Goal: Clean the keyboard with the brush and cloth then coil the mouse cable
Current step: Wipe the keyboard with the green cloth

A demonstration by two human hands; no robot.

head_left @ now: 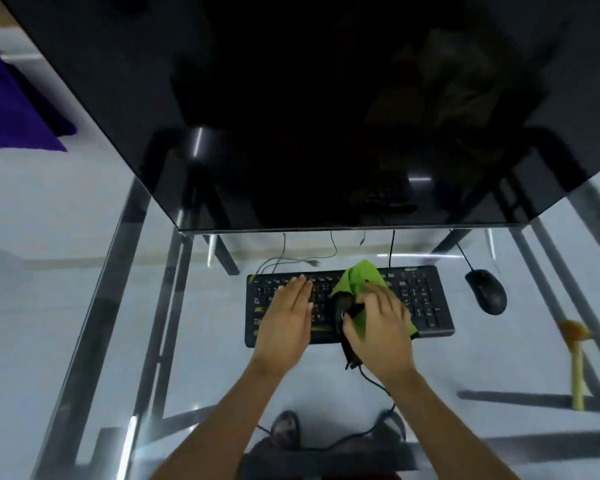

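- At the bottom of the frame, two bare forearms reach up over a clear glass tabletop (84, 306); dark shoes show through the glass between them.
- A thin black cable (371, 429) curls from lower centre up toward the right wrist.
- The right hand (378, 323), just right of centre, lies on a bright green cloth (357, 278) with fingers bent; a dark object sits under the thumb, too blurred to identify, and whether the fingers actually clamp the cloth cannot be told.
- The left hand (288, 313) rests flat, fingers straight and together, on the left half of the black rectangular keyboard (426, 299).
- A black wired mouse (486, 291) lies right of the keyboard, apart from it.
- A large dark monitor (291, 116) fills the upper frame.
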